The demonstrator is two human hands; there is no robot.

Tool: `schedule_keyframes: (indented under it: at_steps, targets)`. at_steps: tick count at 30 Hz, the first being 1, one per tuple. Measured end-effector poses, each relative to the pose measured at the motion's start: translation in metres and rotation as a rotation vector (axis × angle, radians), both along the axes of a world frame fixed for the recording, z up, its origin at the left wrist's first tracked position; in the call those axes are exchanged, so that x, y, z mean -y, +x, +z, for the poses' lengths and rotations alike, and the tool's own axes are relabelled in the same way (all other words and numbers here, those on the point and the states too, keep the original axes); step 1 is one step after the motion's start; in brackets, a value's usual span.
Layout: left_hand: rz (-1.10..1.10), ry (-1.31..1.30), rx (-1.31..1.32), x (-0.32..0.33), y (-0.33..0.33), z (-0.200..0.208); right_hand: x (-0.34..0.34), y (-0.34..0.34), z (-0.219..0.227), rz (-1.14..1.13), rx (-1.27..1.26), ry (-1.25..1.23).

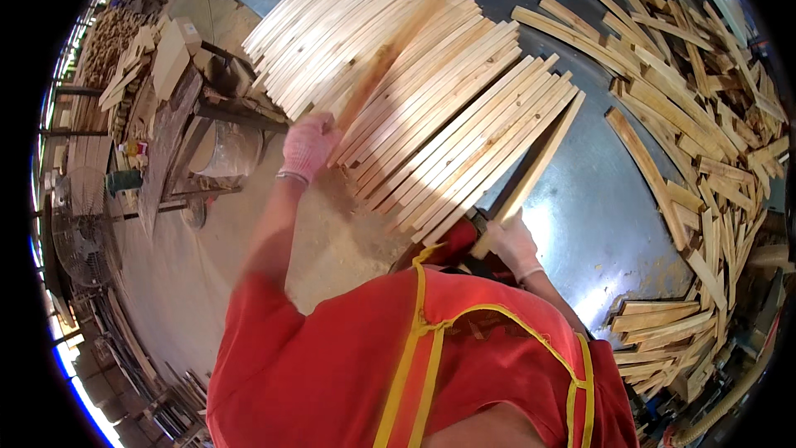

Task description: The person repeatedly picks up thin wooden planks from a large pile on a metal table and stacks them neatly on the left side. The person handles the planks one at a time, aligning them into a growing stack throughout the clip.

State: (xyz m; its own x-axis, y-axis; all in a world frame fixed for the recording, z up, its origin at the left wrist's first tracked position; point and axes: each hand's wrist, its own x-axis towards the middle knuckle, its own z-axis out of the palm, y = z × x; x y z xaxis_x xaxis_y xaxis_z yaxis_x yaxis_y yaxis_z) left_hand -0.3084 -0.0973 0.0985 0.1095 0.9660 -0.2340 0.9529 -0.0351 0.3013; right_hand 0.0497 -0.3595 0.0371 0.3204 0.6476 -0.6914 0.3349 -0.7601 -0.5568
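Note:
My left hand [310, 148], in a pale pink knit glove, is closed on the near end of a brownish wooden strip [383, 58]. That strip is blurred and slants up over a wide row of pale wooden strips [332, 21] lying side by side on the metal table. Gloved as well, my right hand [512, 245] grips the near end of another wooden strip [543, 158]. This one lies at the right side of the row, with a dark gap between it and its neighbour.
A jumbled heap of wooden strips [688, 116] covers the right of the metal table [572, 224]. One loose strip [647, 174] lies nearer. To the left stand a wooden bench [170, 145] and a round fan [81, 228] on the dusty floor [199, 282].

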Motion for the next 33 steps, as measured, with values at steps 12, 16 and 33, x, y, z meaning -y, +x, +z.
schedule_keyframes:
  at_steps: [12,16,33]
  targets:
    - [1.180,-0.169,1.392,0.157,0.015,-0.115,-0.036,0.080,-0.053,-0.414,-0.330,0.421]
    - [0.875,-0.432,1.339,0.186,0.039,-0.101,-0.060,0.072,-0.046,-0.579,-0.427,0.605]
    - [-0.099,-0.278,0.101,0.027,0.282,-0.074,-0.102,0.141,-0.015,-0.219,-0.186,0.206]
